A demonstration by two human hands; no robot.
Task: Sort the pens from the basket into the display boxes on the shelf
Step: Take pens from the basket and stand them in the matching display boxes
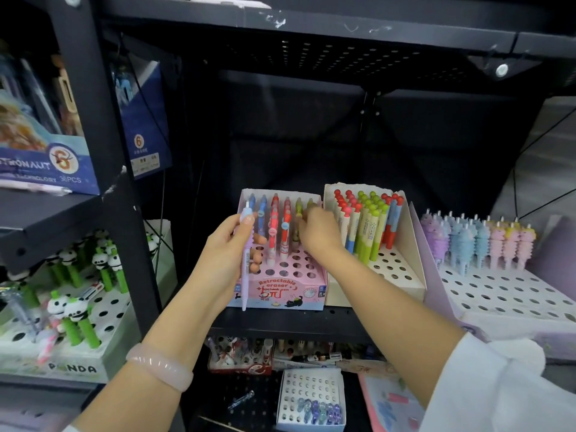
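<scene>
Holding a pale purple pen with a ribbed rubber grip (245, 260), the left hand (229, 251) has its thumb and curled fingers closed around the upper half of the barrel. The pen stands almost upright, its tip pointing down to 6 o'clock in front of the pink cardboard display box with a grid of round holes (282, 289). This box sits in the middle of the black metal shelf (280, 321). The left wrist wears a pale pink smooth bangle (160, 371).

The right hand (318, 233) reaches into the same pink box from 4 o'clock, its back turned to the camera. Its fingertips are among the blue, red and green pens (274, 226) standing in the back rows, near a green one at 12 o'clock of the hand. I cannot tell whether these fingers pinch a pen or only touch it, because the hand hides them. The right arm has a white sleeve (486, 385).

Just beside the pink box, at 3 o'clock, stands a cream cardboard display box (396, 275) with pens that have round red and green tops. Further to 3 o'clock is a lilac display tray (505, 294) holding purple, blue and pink ribbed pens in its back row. At 9 o'clock, on the neighbouring shelf, a white box printed PANDA (74, 363) holds green pens with panda heads.
</scene>
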